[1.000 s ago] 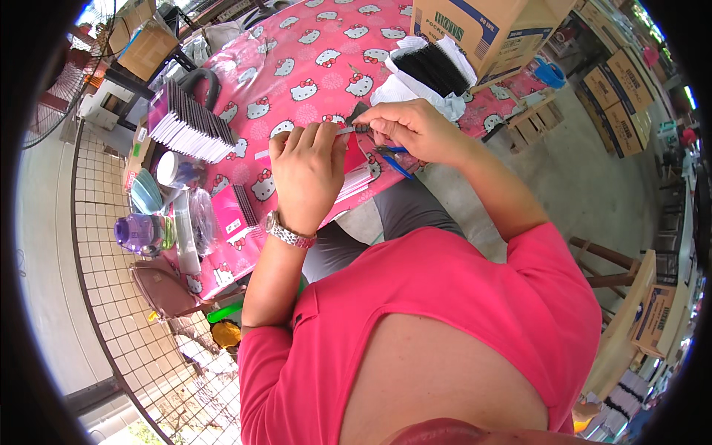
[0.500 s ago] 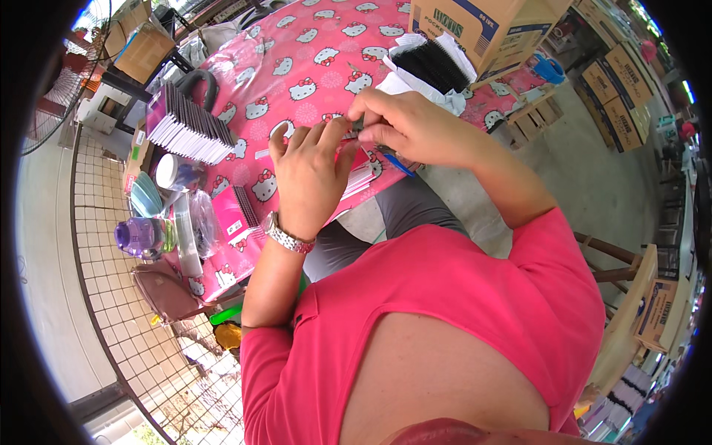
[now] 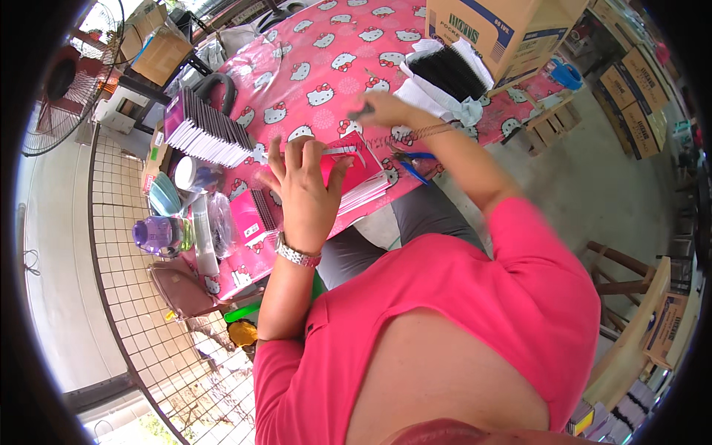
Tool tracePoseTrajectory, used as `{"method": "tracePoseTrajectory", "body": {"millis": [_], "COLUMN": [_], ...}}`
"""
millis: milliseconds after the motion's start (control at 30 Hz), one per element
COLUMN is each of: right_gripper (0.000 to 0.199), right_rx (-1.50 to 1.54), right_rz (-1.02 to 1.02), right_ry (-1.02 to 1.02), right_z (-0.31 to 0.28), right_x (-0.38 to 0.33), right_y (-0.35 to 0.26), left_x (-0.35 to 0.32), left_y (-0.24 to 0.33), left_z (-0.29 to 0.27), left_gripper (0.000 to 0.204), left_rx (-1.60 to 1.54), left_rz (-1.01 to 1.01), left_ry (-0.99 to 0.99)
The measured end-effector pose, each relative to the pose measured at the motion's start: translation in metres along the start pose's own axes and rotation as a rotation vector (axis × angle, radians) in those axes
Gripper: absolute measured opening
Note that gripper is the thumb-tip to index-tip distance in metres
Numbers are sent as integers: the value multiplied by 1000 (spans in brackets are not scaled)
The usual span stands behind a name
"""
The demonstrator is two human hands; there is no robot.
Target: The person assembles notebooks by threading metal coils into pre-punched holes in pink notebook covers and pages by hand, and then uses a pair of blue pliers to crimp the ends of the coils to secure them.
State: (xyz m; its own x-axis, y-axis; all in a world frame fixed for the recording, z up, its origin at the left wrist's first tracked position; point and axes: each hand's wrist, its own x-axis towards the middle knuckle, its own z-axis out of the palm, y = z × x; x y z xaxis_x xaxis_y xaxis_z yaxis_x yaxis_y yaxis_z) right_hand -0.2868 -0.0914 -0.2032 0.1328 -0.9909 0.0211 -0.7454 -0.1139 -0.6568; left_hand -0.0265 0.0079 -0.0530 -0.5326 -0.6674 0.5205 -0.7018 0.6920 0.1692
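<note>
A pink notebook [image 3: 363,172] lies at the table's near edge, on or beside a stack of white-paged ones. My left hand [image 3: 302,182] rests over its left part, fingers spread and the thumb on the cover. A thin silvery strip [image 3: 343,150] runs across the cover by those fingers. Beyond the notebook, my right hand [image 3: 389,111] is closed on a small dark thing [image 3: 361,112], too blurred to name. A dark wire coil [image 3: 400,139] stretches from the notebook's top right corner toward my right forearm. Blue-handled pliers [image 3: 417,165] lie right of the notebook.
Black coils on white paper [image 3: 451,73] lie beside a cardboard box [image 3: 504,33] at the far right. On the left are stacked spiral notebooks [image 3: 211,133], a white-lidded jar [image 3: 194,173], a purple bottle [image 3: 156,234] and a smaller pink notebook stack [image 3: 252,213]. A fan [image 3: 63,78] stands far left.
My hands have come apart: the left has drawn back to the left, and the right has moved farther out over the table. More of the notebook, coil and pliers shows. The whole view has shifted slightly.
</note>
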Motion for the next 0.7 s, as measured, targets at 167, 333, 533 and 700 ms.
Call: {"method": "tracePoseTrajectory", "body": {"millis": [167, 333, 533, 700], "right_gripper": [55, 55, 48, 58], "right_rx": [935, 806, 678, 586], "right_rz": [-293, -307, -354, -277], "right_ry": [-467, -524, -417, -599], "right_z": [-127, -129, -119, -132], "right_x": [-82, -92, -76, -72], "right_y": [-114, -122, -103, -131], "left_x": [16, 25, 27, 24], "left_y": [9, 8, 4, -17], "left_z": [7, 8, 0, 2], "left_gripper": [38, 39, 36, 31], "left_rx": [-128, -184, -268, -246], "left_rz": [44, 127, 144, 124], "left_ry": [52, 96, 19, 22]}}
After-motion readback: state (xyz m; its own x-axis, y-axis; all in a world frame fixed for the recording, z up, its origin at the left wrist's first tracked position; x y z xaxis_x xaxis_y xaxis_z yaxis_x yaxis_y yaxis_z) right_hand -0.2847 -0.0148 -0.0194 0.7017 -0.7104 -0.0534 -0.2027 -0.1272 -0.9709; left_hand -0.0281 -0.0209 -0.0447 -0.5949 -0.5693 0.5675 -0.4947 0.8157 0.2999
